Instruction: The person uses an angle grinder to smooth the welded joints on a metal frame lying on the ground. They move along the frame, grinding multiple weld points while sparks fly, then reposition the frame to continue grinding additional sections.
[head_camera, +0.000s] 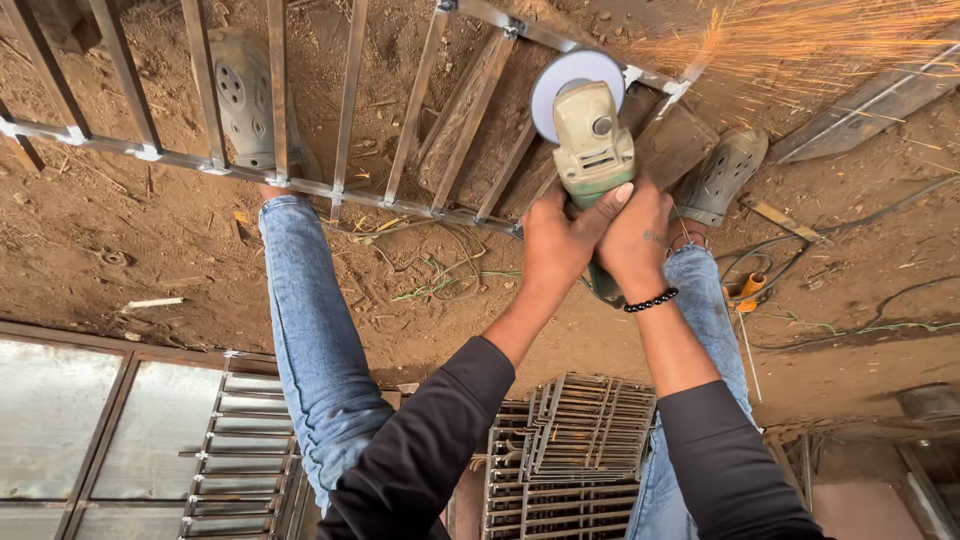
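Both my hands grip a pale green angle grinder (593, 135) over a metal bar grille (345, 110) lying on the dirt ground. My left hand (558, 240) wraps the grinder's body from the left. My right hand (635, 235), with a black bead bracelet on the wrist, holds it from the right. The grinder's round disc (573, 72) touches the grille's frame rail at the upper right, and orange sparks (800, 40) spray to the right. My legs in blue jeans straddle the work, with grey perforated clogs (240, 95) on my feet.
A wooden plank (470, 110) lies under the grille. Stacked metal grilles (565, 450) and framed panels (100, 430) sit at the bottom. Cables (830, 260), wire scraps and an orange piece (748, 290) lie on the dirt at right. A steel angle bar (880, 100) sits upper right.
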